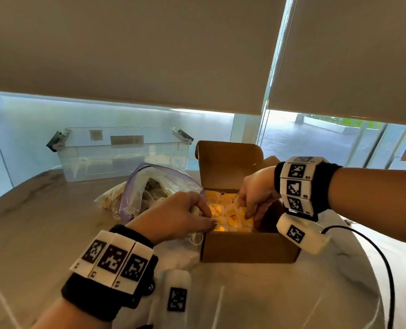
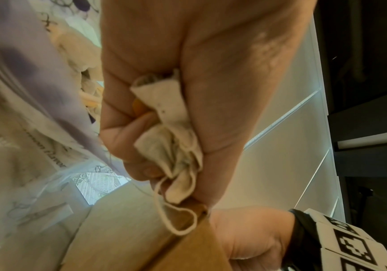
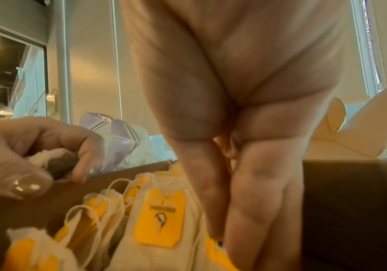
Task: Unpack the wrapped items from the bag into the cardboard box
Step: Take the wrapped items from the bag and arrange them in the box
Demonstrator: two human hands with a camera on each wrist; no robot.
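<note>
1. Cardboard box (image 1: 249, 248): brown, rectangular, lid flap raised at 12 o'clock. It stands on the pale, marble-patterned counter (image 1: 54, 233).
2. Pouches (image 3: 160, 238): small cream cloth pouches with drawstrings and yellow paper tags, packed upright in rows inside the box.
3. Bag (image 1: 149, 186): clear, crinkled plastic with a purple zip strip, lying open just beside the box at its 9 o'clock. More pouches show through it.
4. Left hand (image 1: 180, 214): fingers curled tight round one crumpled cloth pouch (image 2: 171, 139), held over the box's 9 o'clock rim; its string loop hangs free.
5. Right hand (image 1: 256, 193): fingers straight and pressed together, reaching down among the packed pouches at the box's 3 o'clock side, gripping nothing.
6. Clear plastic bin (image 1: 123, 153): rigid, with dark latches, at 11 o'clock of the box.
</note>
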